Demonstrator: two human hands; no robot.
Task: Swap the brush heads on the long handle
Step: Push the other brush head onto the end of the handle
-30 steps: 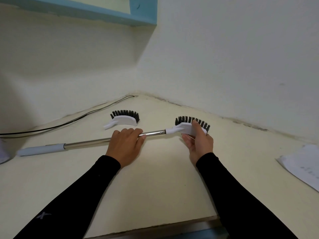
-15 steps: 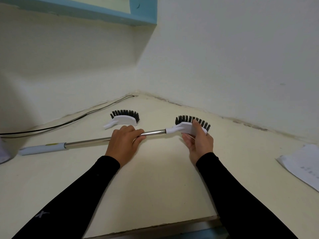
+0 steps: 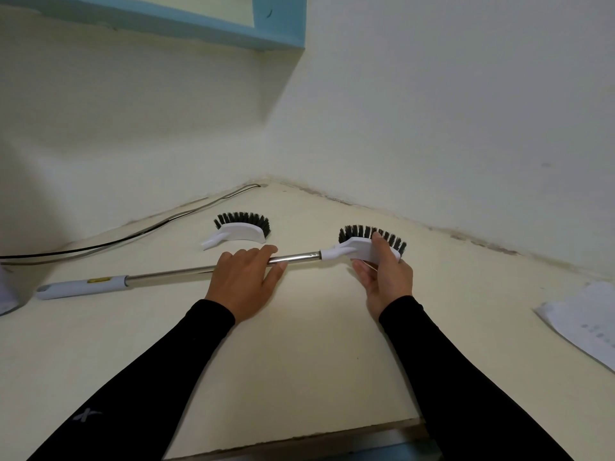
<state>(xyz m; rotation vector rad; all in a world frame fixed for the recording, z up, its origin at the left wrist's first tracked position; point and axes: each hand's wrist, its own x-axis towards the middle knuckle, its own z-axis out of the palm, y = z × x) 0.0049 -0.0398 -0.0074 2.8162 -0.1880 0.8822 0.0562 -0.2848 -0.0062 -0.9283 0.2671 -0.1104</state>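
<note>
A long metal handle [image 3: 173, 272] with a grey grip at its left end lies across the cream counter [image 3: 299, 344]. My left hand [image 3: 244, 281] is wrapped around the shaft near its middle. A white brush head with black bristles [image 3: 361, 244] is attached to the handle's right end, and my right hand [image 3: 386, 274] grips it from below and over its back. A second, loose white brush head [image 3: 243, 227] lies on the counter behind the shaft, bristles toward the wall.
A black cable [image 3: 139, 232] runs along the back left wall into the corner. Sheets of paper [image 3: 585, 322] lie at the right edge. A pale object [image 3: 6, 294] sits at the far left. The counter's front edge is close below my forearms.
The handle has turned about its axis: a yellow mark now shows on the grey grip. Both hands keep their hold and place.
</note>
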